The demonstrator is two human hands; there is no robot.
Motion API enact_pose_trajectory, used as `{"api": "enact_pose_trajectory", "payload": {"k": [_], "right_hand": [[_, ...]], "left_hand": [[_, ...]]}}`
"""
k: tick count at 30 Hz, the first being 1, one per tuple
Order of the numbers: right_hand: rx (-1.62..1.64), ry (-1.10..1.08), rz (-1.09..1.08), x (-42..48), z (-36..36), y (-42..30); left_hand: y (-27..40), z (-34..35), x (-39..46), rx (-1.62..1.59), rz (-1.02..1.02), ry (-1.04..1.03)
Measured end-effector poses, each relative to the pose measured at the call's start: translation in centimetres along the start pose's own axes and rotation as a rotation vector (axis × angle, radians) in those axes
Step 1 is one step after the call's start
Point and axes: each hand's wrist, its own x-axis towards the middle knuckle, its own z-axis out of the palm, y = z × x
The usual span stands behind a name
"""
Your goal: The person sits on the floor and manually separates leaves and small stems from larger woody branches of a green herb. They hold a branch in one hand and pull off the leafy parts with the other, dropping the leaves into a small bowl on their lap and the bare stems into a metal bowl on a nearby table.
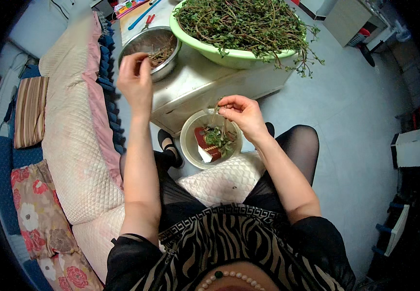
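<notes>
My left hand [136, 78] is over the near left rim of a stainless steel bowl [164, 74], which holds thin brown stems [162, 54]; its fingers are bent, and whether they pinch anything is unclear. With thumb and fingertips, my right hand [244, 114] grips a few thin plant stems [215, 113] above a pale plastic bin [188, 145] on the floor. Leafy green scraps [215, 137] and a dark red box [214, 153] lie in that bin. A light green basin [210, 54] heaped with leafy, reddish-stemmed greens [239, 27] stands on the table.
The table [184, 91] also bears red-handled scissors [149, 21] and a blue stick [144, 14]. Some greens hang over the basin's right rim. A sofa with a quilted cream cover [75, 145] runs along the left. My knees flank the bin.
</notes>
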Motion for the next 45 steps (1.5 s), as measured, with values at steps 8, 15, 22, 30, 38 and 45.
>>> {"api": "enact_pose_trajectory", "payload": {"k": [8,15,22,30,38,45], "right_hand": [[0.192,-0.017,0.134,0.1,-0.8,-0.1],[0.121,0.051,0.000,0.3,-0.5,0.3],[-0.012,0.069,-0.096,0.4,0.0,0.7],[-0.026,0.080,-0.101,0.4,-0.1,0.7],[0.026,0.075,-0.076,0.2,-0.1,0.4],[0.084,0.074,-0.052,0.4,-1.5,-0.5]], "left_hand": [[1.2,0.6,-3.2,0.221,0.017,-0.175],[5.2,3.2,-12.0,-0.150,-0.451,-0.696],[3.6,4.9,-13.2,-0.646,-0.933,-0.618],[3.6,5.2,-13.1,-0.707,-0.949,-0.557],[3.9,4.5,-12.3,-0.653,-0.904,-0.623],[3.9,3.2,-12.1,-0.694,-0.982,-0.712]]}}
